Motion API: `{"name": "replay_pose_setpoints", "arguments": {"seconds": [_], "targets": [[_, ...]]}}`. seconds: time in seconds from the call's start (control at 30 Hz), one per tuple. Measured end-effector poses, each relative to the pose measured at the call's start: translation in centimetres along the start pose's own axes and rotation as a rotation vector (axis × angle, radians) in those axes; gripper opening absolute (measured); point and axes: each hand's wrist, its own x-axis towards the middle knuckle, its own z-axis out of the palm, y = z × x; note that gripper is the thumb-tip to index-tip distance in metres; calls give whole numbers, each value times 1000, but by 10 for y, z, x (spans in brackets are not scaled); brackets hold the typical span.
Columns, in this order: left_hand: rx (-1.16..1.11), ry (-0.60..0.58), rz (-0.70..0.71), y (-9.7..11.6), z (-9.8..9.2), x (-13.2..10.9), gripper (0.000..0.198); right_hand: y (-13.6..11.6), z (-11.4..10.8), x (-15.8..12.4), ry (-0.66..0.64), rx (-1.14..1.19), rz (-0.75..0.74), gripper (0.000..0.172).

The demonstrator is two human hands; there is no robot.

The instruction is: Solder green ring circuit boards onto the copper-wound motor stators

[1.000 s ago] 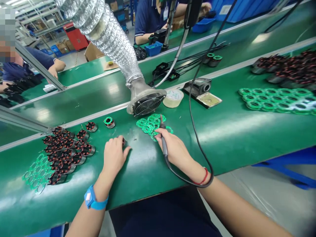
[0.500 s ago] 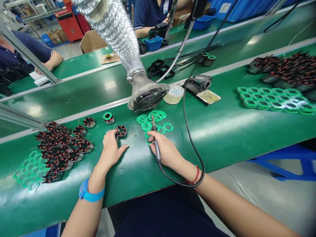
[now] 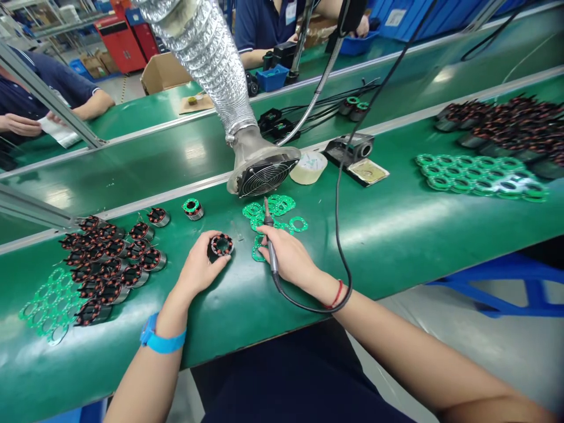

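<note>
My left hand (image 3: 205,261) has its thumb and fingers around a motor stator (image 3: 222,245) with copper windings, its open ring facing up. In my right hand (image 3: 286,252) is a soldering iron (image 3: 270,247), tip pointing away from me. Under and beyond the iron lie loose green ring-shaped circuit boards (image 3: 282,204); one ring (image 3: 257,249) is partly covered by my right fingers. A stator with a green ring on top (image 3: 192,209) stands beyond my left hand.
Several stators (image 3: 112,249) and a sheet of green rings (image 3: 55,302) lie at left. A fume extractor (image 3: 264,170) hangs ahead, near a tape roll (image 3: 308,167) and iron stand (image 3: 352,155). More rings (image 3: 480,176) and stators (image 3: 515,126) are at right. Co-workers sit opposite.
My left thumb has closed in on the stator, which has shifted slightly right and nearer to me. My right hand with the soldering iron has moved slightly left.
</note>
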Motion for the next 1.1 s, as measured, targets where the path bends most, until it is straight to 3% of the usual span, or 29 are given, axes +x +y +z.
{"name": "replay_pose_setpoints", "arguments": {"seconds": [0.2, 0.33, 0.47, 0.57, 0.7, 0.93, 1.1], "targets": [[202, -135, 100, 10, -14, -9, 42, -7, -1, -9, -42, 86, -235, 39], [328, -159, 151, 6, -23, -10, 40, -13, 0, -12, 54, 60, -79, 40], [365, -188, 163, 4, -28, -10, 41, -23, 7, -6, 18, -67, 51, 49], [360, -221, 167, 5, -28, -10, 42, -25, 10, 0, -58, -92, 30, 47], [297, -255, 198, 4, -23, -9, 48, -18, 3, 2, -142, 92, -76, 53], [138, -228, 205, 1, -9, -7, 49, -16, -13, -17, 96, 358, -5, 35], [119, -168, 247, 2, -2, -5, 44, -14, -14, -37, 235, 532, 220, 21]]}}
